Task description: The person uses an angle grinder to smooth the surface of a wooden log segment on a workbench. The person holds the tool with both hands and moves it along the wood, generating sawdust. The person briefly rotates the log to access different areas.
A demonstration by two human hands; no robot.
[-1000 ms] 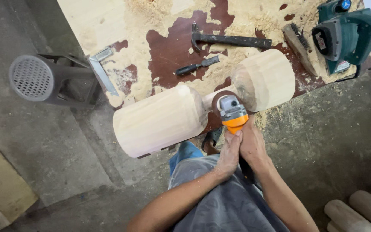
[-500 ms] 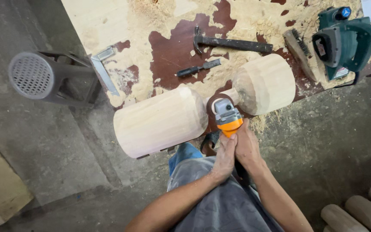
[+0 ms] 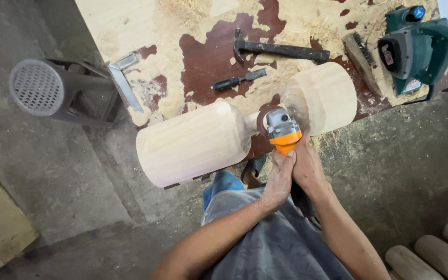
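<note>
Angle grinder [image 3: 282,132], clasped by both the left hand [image 3: 278,179] and right hand [image 3: 307,167], bit the narrow neck of the turned wooden workpiece [image 3: 198,142] overhanging the workbench [image 3: 130,31] edge, where wedging could kick it back.

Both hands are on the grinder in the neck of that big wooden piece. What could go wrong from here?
1. The angle grinder works in the narrow neck of the wooden workpiece; it might bind or kick toward the left hand and right hand.
2. The workpiece overhangs the sawdust-covered table above the knees, with no clamp visible; it could roll.
</note>
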